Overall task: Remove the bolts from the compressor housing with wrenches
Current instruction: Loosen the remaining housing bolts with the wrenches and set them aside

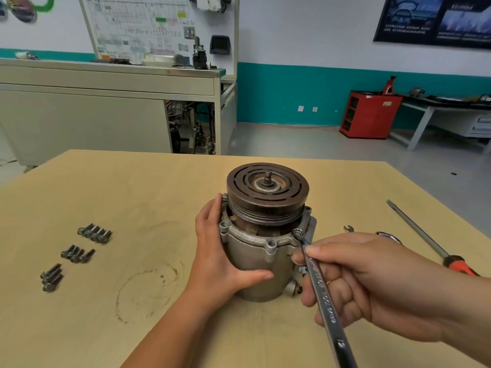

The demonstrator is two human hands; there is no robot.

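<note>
Head view.
- Compressor housing (259,264): upright, mid table (159,195), pulley (267,192) on top.
- Left hand (220,251): wrapped round housing's left side, thumb across front, gripping to steady it.
- Right hand (372,288): fingers curled round wrench (324,296) shank. Ring end seated on bolt (297,232) at front-right flange.
- Empty flange ears (271,244): nearer holes look vacated.
- Removed bolts (94,232): three clusters at table left, well apart from housing.
- Step, judged: loosening a late bolt.
- Next move calls for firm counter-hold and wrench swing, ring kept square on head.
</note>
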